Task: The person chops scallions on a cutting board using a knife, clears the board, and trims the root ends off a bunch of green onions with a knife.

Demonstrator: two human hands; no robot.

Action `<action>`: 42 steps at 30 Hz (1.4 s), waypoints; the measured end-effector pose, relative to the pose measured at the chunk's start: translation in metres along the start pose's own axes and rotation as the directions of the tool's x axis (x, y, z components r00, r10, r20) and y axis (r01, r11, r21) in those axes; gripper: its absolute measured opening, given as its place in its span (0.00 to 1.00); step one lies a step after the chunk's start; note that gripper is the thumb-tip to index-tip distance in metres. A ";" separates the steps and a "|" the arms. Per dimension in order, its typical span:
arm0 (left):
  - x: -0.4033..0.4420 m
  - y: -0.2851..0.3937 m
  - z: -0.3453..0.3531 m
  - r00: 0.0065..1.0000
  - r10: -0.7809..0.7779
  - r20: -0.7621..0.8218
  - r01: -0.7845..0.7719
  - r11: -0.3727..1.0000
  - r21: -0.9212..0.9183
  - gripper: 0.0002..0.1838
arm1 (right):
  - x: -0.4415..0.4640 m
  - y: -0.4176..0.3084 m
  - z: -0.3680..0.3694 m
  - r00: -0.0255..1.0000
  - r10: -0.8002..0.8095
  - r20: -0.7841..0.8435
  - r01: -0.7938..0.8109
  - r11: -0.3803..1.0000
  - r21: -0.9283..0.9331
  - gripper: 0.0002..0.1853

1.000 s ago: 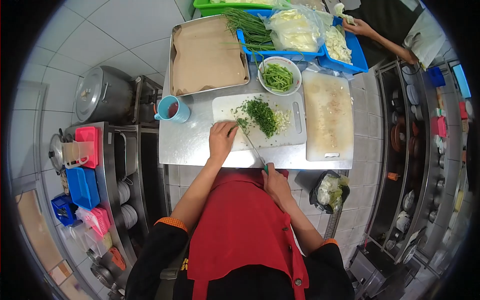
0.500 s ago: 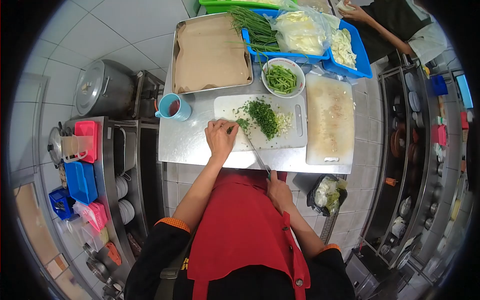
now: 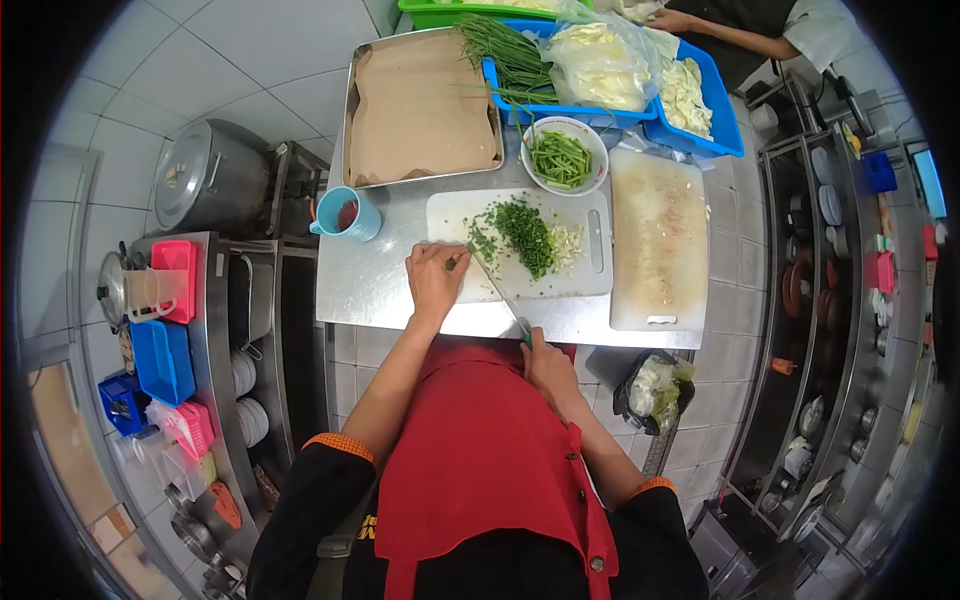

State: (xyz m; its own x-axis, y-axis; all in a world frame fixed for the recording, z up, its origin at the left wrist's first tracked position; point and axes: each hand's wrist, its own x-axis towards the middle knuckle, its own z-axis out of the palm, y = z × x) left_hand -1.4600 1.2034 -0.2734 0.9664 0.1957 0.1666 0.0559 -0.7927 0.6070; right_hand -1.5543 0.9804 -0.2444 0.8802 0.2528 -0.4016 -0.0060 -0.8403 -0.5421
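My left hand (image 3: 436, 278) is closed on a small bunch of green stalks (image 3: 452, 263) at the left edge of a white cutting board (image 3: 485, 287). The fist of my right hand (image 3: 547, 362) grips the green handle of a knife (image 3: 504, 297). Its blade slants up and left across the board, with the tip beside my left fingers. Chopped greens (image 3: 524, 232) are heaped on the board, and small pale pieces (image 3: 566, 245) lie to their right. A bowl of longer cut green stalks (image 3: 561, 160) stands just behind the board.
A paper-lined tray (image 3: 425, 110) and a blue mug (image 3: 348, 215) are at the left. Blue bins (image 3: 628, 119) of vegetables stand at the back. A second, stained board (image 3: 657, 240) lies at the right. A bin of scraps (image 3: 655, 390) is below the table. A co-worker's arm (image 3: 735, 37) shows at the top right.
My left hand has shifted slightly left, and the knife tip has moved left with it. The co-worker's hand has moved left at the top edge.
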 end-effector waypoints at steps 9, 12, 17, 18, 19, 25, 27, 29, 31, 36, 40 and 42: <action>0.011 0.015 -0.005 0.997 0.054 0.058 -0.065 0.974 0.216 0.06 | 0.002 -0.003 0.002 0.998 0.057 0.015 -0.057 0.998 -0.005 0.14; 0.011 0.011 -0.004 0.996 0.067 0.062 -0.078 0.978 0.191 0.06 | 0.014 -0.006 0.010 0.997 0.077 0.016 -0.077 0.997 -0.015 0.14; 0.006 0.011 -0.003 0.998 0.055 -0.019 -0.050 0.981 0.186 0.05 | 0.005 -0.012 -0.003 0.987 0.143 0.076 -0.143 0.990 -0.003 0.15; 0.004 0.009 0.000 0.996 0.067 -0.066 -0.054 0.983 0.174 0.04 | -0.006 -0.005 -0.003 0.985 0.150 0.087 -0.150 0.989 -0.007 0.15; 0.002 0.008 0.002 0.995 0.067 -0.068 -0.055 0.984 0.171 0.04 | -0.013 0.001 -0.006 0.982 0.159 0.100 -0.159 0.987 -0.015 0.14; -0.002 0.004 -0.002 0.992 0.097 -0.085 -0.086 0.989 0.124 0.06 | -0.007 0.010 0.002 1.000 0.012 -0.012 -0.011 0.998 0.066 0.13; -0.004 0.001 -0.001 0.995 0.060 -0.075 -0.053 0.994 0.092 0.05 | -0.005 0.002 0.001 1.000 0.012 0.016 -0.013 0.999 0.034 0.13; -0.003 0.004 -0.004 0.997 0.046 -0.064 -0.040 0.995 0.091 0.05 | -0.002 -0.001 0.000 0.999 0.019 0.041 -0.019 1.000 0.001 0.13; -0.001 0.006 -0.006 0.998 0.030 -0.056 -0.025 0.996 0.091 0.05 | 0.002 -0.002 0.001 0.995 0.068 0.069 -0.070 0.997 0.029 0.14; 0.004 0.007 -0.008 1.000 0.024 -0.012 -0.022 0.991 0.135 0.05 | 0.014 -0.008 0.004 0.996 0.060 0.062 -0.058 0.998 -0.033 0.14; 0.002 0.009 -0.007 0.998 0.000 -0.061 0.009 0.990 0.142 0.05 | -0.007 -0.003 -0.007 0.980 0.159 0.118 -0.157 0.987 -0.032 0.14; -0.002 0.009 -0.005 0.996 -0.005 -0.085 0.017 0.990 0.143 0.05 | -0.012 0.006 -0.008 0.986 0.128 0.112 -0.126 0.992 -0.019 0.13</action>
State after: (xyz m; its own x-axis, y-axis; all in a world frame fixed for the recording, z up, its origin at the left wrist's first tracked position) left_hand -1.4627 1.1988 -0.2650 0.9412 0.2480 0.2295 0.1077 -0.8639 0.4921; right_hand -1.5610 0.9684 -0.2364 0.8136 0.1956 -0.5475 -0.1081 -0.8743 -0.4731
